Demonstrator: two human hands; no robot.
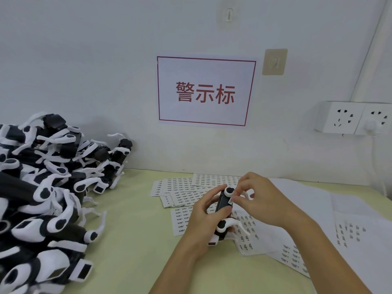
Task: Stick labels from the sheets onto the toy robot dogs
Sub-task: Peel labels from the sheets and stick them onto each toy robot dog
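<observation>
Both forearms reach in from the near edge of the bench (131, 240), the left hand (201, 217) wrapped around a toy robot dog (222, 211) and lifting it belly-up above the label sheets (186, 194), apparently so its flat black underside faces the right hand (256, 200). That hand's fingertips (235, 199) are pinched narrow on a small label (230, 201), pressing it onto the body. Heaped along the left edge, the pile of dogs (46, 198) sits within easy reach, likely awaiting labels.

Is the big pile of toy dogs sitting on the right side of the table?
No, the pile of toy robot dogs lies at the left of the table, while label sheets cover the right.
</observation>
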